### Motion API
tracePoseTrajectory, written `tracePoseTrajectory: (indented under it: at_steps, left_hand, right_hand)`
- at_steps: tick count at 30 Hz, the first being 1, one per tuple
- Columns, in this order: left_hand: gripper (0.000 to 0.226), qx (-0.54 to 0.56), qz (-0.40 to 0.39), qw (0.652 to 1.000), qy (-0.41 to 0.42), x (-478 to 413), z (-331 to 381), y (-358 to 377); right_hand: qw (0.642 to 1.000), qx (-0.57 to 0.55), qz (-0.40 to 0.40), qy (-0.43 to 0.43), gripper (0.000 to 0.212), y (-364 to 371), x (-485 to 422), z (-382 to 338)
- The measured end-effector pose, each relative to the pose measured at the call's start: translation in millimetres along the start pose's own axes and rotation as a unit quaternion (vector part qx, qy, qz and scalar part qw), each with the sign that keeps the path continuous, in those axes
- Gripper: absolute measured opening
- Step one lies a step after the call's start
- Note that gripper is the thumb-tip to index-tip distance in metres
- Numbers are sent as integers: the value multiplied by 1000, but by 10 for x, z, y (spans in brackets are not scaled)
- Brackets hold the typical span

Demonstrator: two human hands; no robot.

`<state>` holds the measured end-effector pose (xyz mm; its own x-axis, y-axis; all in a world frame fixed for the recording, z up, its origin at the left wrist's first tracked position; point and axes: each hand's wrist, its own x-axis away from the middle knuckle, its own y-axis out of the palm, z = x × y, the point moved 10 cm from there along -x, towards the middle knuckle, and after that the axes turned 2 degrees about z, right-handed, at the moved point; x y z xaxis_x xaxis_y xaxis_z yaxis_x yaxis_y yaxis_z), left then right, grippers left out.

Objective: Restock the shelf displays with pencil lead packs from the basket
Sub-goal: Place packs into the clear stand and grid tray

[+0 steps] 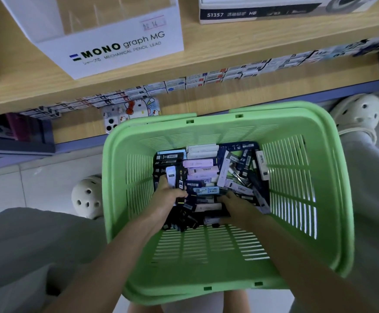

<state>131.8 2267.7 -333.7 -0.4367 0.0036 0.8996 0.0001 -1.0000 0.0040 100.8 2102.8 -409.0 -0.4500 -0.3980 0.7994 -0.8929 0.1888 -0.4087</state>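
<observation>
Inside basket (224,258) | packs (203,171) — navy, lilac | left hand (168,197) grips some | right hand (237,205) unclear

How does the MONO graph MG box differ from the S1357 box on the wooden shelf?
The MONO graph MG box is white with dark lettering; the S1357 box carries a dark band with white lettering. The MONO graph MG box stands at the left, near the shelf's front edge; the S1357 box lies at the right, farther back. Both rest on the wooden shelf.
</observation>
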Motion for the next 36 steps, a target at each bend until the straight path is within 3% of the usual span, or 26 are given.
tracePoseTrajectory:
  at_steps: [3,7,11,15,19,23,30,36]
  left_hand:
    - [72,4,5,1000,-19,-38,-112,3]
    - [21,-33,43,998,6,-13,-128,-68]
    - [30,-78,77,994,24,31,-139,-114]
    - [27,-33,82,996,9,84,-208,-101]
    - [27,50,63,997,13,231,-106,39]
    - [14,103,34,992,57,420,157,216]
    - [2,211,8,969,132,836,563,407]
    - [16,237,4,955,179,1227,824,520]
  right_hand:
    - [999,31,14,-18,49,-34,-21,-52]
    - [997,67,36,-28,31,-126,-12,-118]
    - [997,26,75,1,27,-397,100,-115]
    - [984,-97,147,16,23,-830,339,-170]
    - [937,-291,191,5,17,-1155,629,-370]
    - [890,-401,214,-14,12,-1333,882,-629]
    - [850,-478,223,-7,18,-1421,1199,-858]
    - [831,-511,218,-18,21,-1487,1528,-977]
